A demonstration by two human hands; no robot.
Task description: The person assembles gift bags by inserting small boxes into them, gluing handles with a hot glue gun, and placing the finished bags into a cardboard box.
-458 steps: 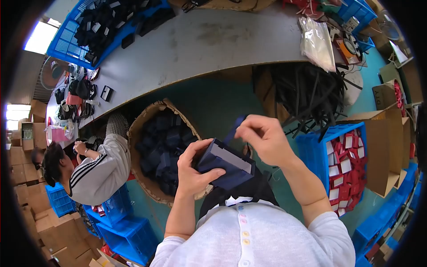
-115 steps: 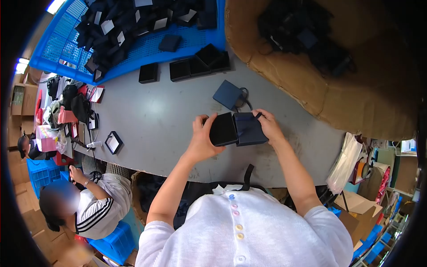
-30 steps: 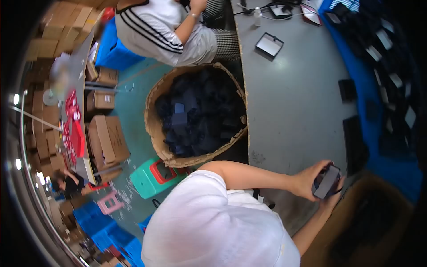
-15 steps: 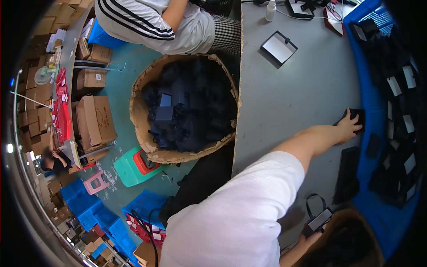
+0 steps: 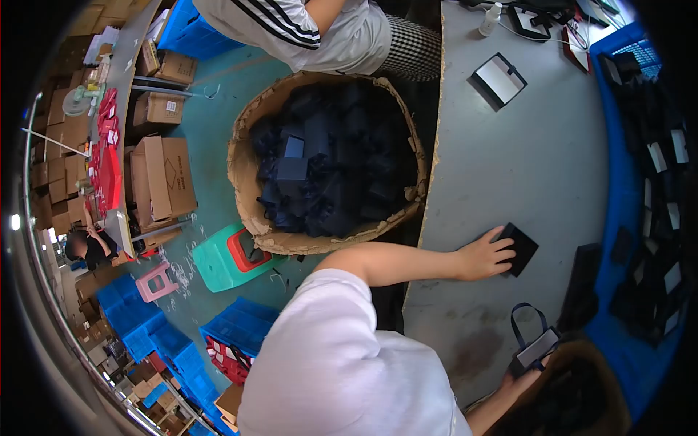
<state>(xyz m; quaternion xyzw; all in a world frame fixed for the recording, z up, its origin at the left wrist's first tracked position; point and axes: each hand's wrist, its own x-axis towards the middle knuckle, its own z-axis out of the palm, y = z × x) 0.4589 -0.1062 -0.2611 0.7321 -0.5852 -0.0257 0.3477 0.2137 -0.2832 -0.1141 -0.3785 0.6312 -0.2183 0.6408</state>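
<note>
My left hand (image 5: 487, 256) rests palm down on a flat black box (image 5: 520, 249) on the grey table. Its fingers reach over the near side and top of the box. At the lower right, my right hand (image 5: 529, 376) is closed around a small dark gift box (image 5: 536, 352) with a pale grey face and a dark ribbon loop standing up from it. Some of the right fingers are hidden beneath that box. Farther up the table lies an open black-rimmed tray-like box (image 5: 499, 81) with a white inside.
A large cardboard bin (image 5: 243, 207) full of dark navy items stands beside the grey table (image 5: 538, 160). Blue crates (image 5: 611, 145) with black boxes line the far side. A white bottle (image 5: 490, 19) stands near the top. A co-worker's striped sleeve (image 5: 280, 22) shows above the bin.
My left hand has drawn the black box from the table's far edge back towards me. My right hand still holds the gift box. The whole view has shifted somewhat.
</note>
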